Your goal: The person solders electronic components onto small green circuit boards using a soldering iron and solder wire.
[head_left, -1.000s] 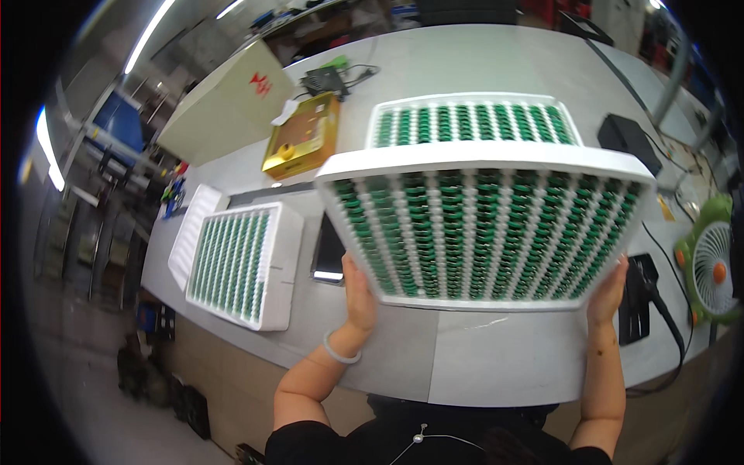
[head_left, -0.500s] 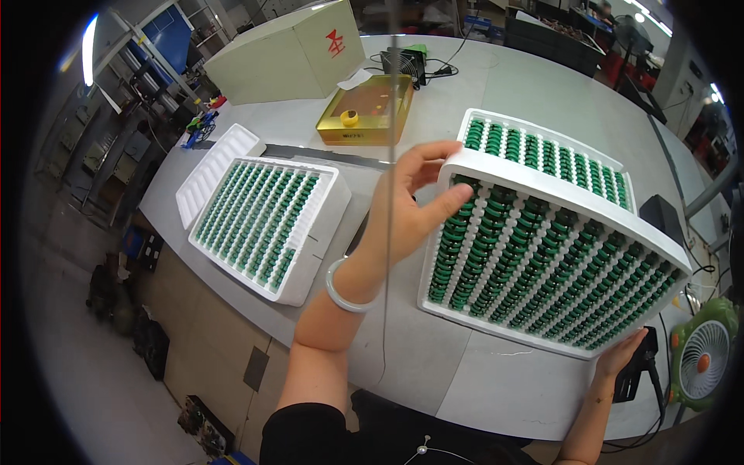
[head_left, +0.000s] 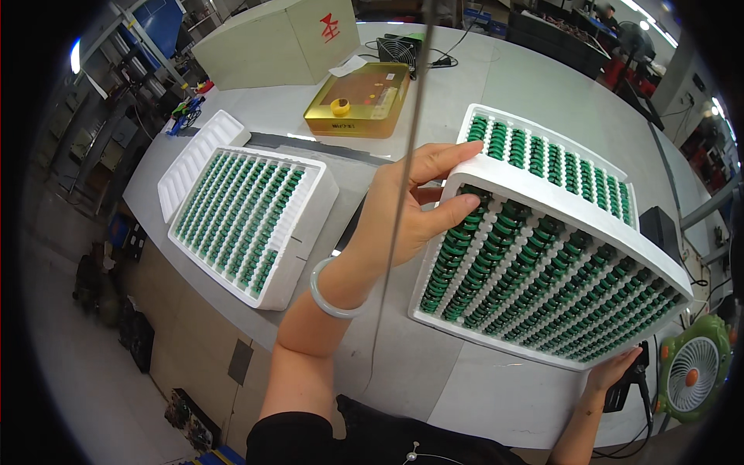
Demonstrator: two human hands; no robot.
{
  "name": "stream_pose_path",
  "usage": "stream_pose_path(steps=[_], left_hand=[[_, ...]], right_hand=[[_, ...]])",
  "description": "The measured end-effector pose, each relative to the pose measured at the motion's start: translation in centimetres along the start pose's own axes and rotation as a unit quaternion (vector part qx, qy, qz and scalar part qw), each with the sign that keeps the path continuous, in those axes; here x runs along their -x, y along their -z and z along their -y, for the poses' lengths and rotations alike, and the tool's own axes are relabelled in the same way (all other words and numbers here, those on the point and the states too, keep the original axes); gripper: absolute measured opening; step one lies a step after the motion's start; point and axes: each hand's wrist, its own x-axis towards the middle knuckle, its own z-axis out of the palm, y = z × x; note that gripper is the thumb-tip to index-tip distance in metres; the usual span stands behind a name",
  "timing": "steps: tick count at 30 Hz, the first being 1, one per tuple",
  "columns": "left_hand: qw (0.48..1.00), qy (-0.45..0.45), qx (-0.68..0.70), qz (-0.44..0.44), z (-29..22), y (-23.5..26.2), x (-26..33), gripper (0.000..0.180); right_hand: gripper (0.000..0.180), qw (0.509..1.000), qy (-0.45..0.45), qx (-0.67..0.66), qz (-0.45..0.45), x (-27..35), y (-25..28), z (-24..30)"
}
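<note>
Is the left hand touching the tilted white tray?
Touching: the head view shows the left hand clasping the tilted white tray by its rim at the upper left corner.

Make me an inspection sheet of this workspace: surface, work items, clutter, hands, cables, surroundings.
Surface: grey table.
Work items: tilted white tray with rows of green parts; similar filled rear tray behind it; filled left tray beside a ribbed white piece.
Clutter: gold box with yellow roll on top; pale box; green fan.
Left hand: grips the tilted tray's upper left corner.
Right hand: at its lower right corner.
Cables: black cable at right; plug beyond the gold box.
Surroundings: tiled floor at left; dark crate beyond the table.
</note>
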Motion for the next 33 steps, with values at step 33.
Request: stream_pose_path(steps=[33], left_hand=[[0.794,-0.321,-0.511,-0.075,-1.7,-0.1,0.5,0.015]], right_hand=[[0.056,1.000,0.004,-0.001,0.017,0.0,1.0,-0.3]])
